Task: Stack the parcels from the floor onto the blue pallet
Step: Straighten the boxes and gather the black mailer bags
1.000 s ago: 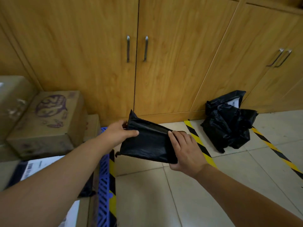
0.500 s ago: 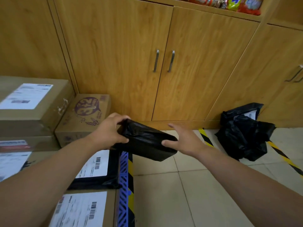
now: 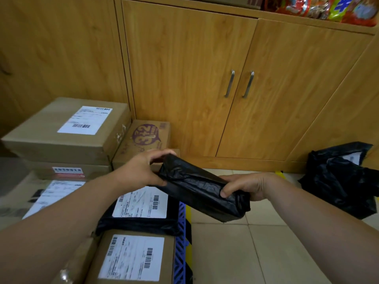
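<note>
A black plastic-wrapped parcel [image 3: 203, 189] hangs in the air above the right edge of the blue pallet [image 3: 181, 242]. My left hand [image 3: 143, 171] grips its left end and my right hand [image 3: 246, 186] grips its right end, thumb on top. The pallet carries several parcels: a flat black bag with a white label [image 3: 141, 216], a labelled cardboard box [image 3: 133, 257] in front, a large labelled box [image 3: 67, 130] stacked at the back left, and a box with a purple print [image 3: 147, 138]. Another black bag parcel [image 3: 340, 179] lies on the floor at the right.
Wooden cabinet doors [image 3: 205, 89] with metal handles stand close behind the pallet. Yellow-black tape [image 3: 188, 220] runs along the pallet's right edge on the tiled floor [image 3: 246, 253]. Snack packets [image 3: 328, 7] sit on the shelf above.
The view has swung left towards the pallet. Both hands carried the black parcel left over the pallet edge, and my right hand closed round its right end.
</note>
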Tool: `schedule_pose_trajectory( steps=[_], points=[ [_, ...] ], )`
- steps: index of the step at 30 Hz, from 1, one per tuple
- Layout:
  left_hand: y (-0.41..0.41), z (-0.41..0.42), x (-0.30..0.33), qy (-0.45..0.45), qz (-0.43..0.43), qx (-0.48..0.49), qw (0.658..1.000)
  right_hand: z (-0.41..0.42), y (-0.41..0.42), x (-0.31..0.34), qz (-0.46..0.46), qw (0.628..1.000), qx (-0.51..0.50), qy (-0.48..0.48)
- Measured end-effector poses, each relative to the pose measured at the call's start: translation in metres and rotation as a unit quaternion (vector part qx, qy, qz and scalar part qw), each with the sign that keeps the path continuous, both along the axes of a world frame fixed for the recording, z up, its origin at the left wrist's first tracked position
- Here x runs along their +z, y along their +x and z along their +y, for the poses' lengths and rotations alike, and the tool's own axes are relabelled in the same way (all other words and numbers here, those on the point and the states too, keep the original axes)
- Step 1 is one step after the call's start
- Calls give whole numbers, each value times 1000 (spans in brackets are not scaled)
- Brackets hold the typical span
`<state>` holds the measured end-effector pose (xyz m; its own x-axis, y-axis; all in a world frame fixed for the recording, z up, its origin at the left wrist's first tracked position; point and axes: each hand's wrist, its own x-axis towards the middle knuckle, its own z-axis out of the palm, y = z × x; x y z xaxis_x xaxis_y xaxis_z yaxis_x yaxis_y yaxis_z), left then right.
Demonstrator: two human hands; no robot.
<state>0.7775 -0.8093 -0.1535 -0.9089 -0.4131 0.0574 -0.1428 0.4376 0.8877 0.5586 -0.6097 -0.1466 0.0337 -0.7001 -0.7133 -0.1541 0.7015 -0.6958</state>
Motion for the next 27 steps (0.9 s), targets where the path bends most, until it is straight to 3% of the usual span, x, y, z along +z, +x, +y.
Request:
schedule_pose_trajectory(
  steps=[3,6,9,13,19,23,27],
  points=[
    [14,-8,-10,-70,11,25,997,-11,11,-4,59,997,-30,-31],
    [36,-18,-21,-154,-84,43,984,-19,29,-12,205,976,-23,-67],
    [61,-29,-38,-129,-190,31,973,-20,41,-27,355,927,4,-121],
    [82,-34,-59,-16,-165,83,983,-15,49,-37,465,867,50,-172],
    [93,-34,-65,30,-157,173,972,-18,64,-41,503,832,82,-220],
    [107,-48,-68,-21,-140,271,952,-22,74,-48,504,823,112,-236],
    [131,-54,-77,4,-165,240,957,-22,93,-57,495,821,139,-247]
  ],
)
